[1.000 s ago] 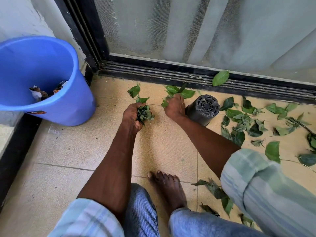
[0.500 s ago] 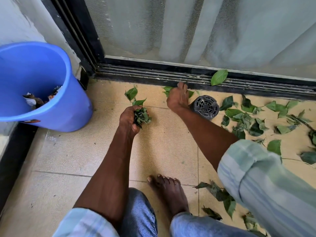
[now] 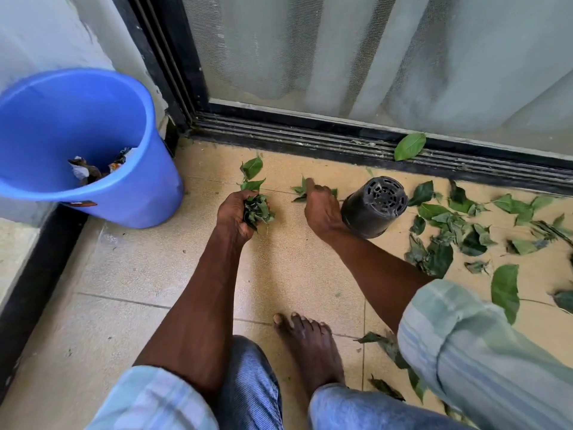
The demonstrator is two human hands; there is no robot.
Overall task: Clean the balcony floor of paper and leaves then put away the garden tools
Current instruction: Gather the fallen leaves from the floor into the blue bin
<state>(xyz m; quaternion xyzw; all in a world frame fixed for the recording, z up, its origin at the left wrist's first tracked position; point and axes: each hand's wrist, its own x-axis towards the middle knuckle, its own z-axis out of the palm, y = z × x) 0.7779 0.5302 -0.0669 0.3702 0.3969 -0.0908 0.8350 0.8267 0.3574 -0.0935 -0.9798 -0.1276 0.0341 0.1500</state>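
Observation:
My left hand [image 3: 233,216] grips a bunch of green leaves [image 3: 257,211] just above the tiled floor. My right hand [image 3: 321,207] reaches down onto a few small leaves [image 3: 300,190] on the tile, its fingers curled over them; whether it pinches them is hidden. Two more leaves [image 3: 251,169] lie just beyond my left hand. Many loose leaves [image 3: 449,231] are scattered on the floor to the right. A blue bucket [image 3: 93,193] with paper scraps inside stands at the left, by the wall.
A black plastic plant pot [image 3: 373,207] lies on its side right beside my right hand. The sliding door track [image 3: 310,138] runs along the back, with one leaf [image 3: 409,146] on it. My bare foot [image 3: 310,349] rests on the tiles below.
My right hand has drawn back from the door track onto the small leaves near the pot. My left hand keeps its bunch of leaves. The camera has shifted.

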